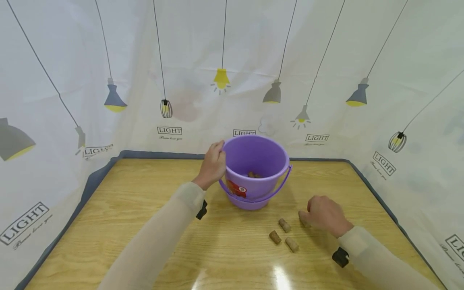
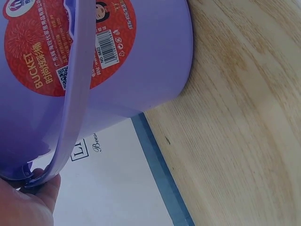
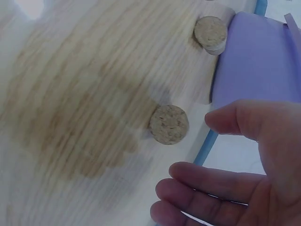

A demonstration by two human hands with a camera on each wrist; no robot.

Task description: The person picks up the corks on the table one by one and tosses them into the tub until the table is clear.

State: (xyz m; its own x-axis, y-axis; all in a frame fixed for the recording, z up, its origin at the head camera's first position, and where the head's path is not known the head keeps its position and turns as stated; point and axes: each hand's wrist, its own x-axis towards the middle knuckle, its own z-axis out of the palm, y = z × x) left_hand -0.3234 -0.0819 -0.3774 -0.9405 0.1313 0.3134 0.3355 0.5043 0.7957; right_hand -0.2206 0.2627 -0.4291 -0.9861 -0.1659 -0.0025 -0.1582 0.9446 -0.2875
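Note:
A purple bucket (image 1: 252, 183) stands upright on the table, with a few corks (image 1: 252, 175) lying at its bottom. My left hand (image 1: 212, 165) grips its rim at the left side, beside the handle joint; in the left wrist view the thumb (image 2: 48, 192) shows at the rim. To the right of the bucket, my right hand (image 1: 325, 214) is low over the table around one cork (image 3: 169, 125). Its thumb and fingers are spread apart, leaving a gap to that cork. Three more corks lie nearby: one upper (image 1: 284, 225), one darker (image 1: 275, 237), one lower (image 1: 291, 244).
The wooden table (image 1: 152, 225) has a blue-grey border (image 1: 163, 154) along its far edge. White sheeting (image 1: 195, 48) printed with hanging lamps encloses the back and sides. The bucket's purple handle (image 1: 279, 189) hangs down across its front.

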